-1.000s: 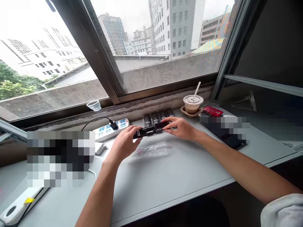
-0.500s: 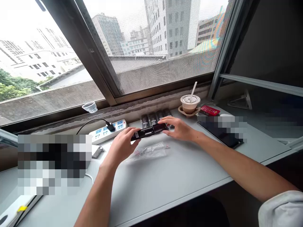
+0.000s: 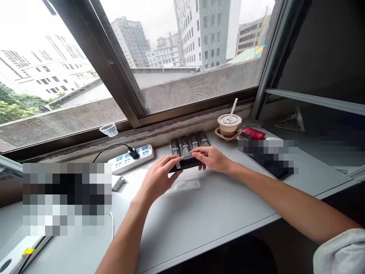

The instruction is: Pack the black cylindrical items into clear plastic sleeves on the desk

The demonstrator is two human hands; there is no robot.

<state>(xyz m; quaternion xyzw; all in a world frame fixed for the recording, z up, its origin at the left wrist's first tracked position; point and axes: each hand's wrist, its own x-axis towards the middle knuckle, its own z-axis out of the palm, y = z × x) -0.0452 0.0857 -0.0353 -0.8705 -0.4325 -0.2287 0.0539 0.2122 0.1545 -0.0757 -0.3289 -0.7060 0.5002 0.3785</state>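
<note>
Two spread-fingered hands, the left hand (image 3: 157, 179) and the right hand (image 3: 211, 159), rest over a slim, matte-black oblong case (image 3: 185, 164), partly hiding it.

The left hand (image 3: 158, 182) reached forward from the lower middle of the view, palm down and turned slightly inward, with the left fingers (image 3: 168, 164) spread and curved downward. The right hand (image 3: 212, 159) came in from the right, also palm down, with the right fingers (image 3: 199, 154) bent and pointing left toward the other hand. The two hands were close together, their fingertips just apart. The left forearm (image 3: 125, 232) rose steeply from the bottom edge, while the right forearm (image 3: 285, 198) stretched long and low across the view.
</note>
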